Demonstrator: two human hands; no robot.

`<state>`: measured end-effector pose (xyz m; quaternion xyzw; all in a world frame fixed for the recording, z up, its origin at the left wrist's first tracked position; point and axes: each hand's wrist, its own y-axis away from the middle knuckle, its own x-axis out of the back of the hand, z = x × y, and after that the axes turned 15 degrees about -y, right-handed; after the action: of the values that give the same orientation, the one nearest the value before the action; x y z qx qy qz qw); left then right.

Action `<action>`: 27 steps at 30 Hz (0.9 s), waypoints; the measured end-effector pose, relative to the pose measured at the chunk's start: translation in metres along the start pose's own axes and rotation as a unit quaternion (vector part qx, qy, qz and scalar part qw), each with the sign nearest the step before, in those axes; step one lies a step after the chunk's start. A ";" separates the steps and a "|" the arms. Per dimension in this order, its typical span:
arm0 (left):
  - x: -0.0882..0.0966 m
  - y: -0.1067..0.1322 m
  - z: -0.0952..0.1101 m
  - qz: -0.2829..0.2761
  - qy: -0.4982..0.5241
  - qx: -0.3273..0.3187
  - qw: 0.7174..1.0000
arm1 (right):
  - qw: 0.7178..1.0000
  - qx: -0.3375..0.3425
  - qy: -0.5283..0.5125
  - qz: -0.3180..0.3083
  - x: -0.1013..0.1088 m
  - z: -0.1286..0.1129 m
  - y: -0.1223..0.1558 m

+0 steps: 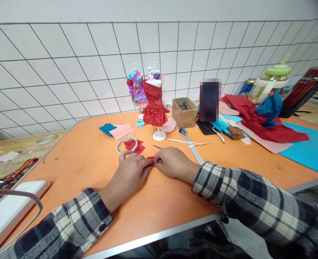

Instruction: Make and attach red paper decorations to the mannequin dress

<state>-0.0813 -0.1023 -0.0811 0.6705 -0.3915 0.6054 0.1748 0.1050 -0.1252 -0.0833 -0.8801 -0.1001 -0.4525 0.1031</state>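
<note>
A small piece of red crepe paper (151,161) lies low over the table between my two hands. My left hand (131,167) presses its fingers together on the paper's left side. Pinched at the other side, my right hand (174,160) has its thumb and fingertips on the same piece. A thin pointed tip (156,146) shows just beyond the right knuckles; the rest of it is hidden. Beyond my left fingers are a roll of tape (117,146) and more crumpled red paper (139,146). A small mannequin in a red paper dress (155,104) stands further back.
Behind stand a purple-dressed mannequin (138,88), a cardboard box (185,114) and a pink dish (169,125). Coloured paper sheets (269,122), a dark tumbler (304,91) and a green-lidded bottle (269,84) crowd the right. A white power strip (15,212) lies at left.
</note>
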 end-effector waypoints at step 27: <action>0.000 0.002 0.000 0.007 0.028 -0.001 1.000 | 0.999 0.021 0.034 0.005 0.000 0.002 0.002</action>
<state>-0.0824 -0.1036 -0.0821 0.6503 -0.3915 0.6249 0.1824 0.1068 -0.1262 -0.0845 -0.8626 -0.1012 -0.4791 0.1273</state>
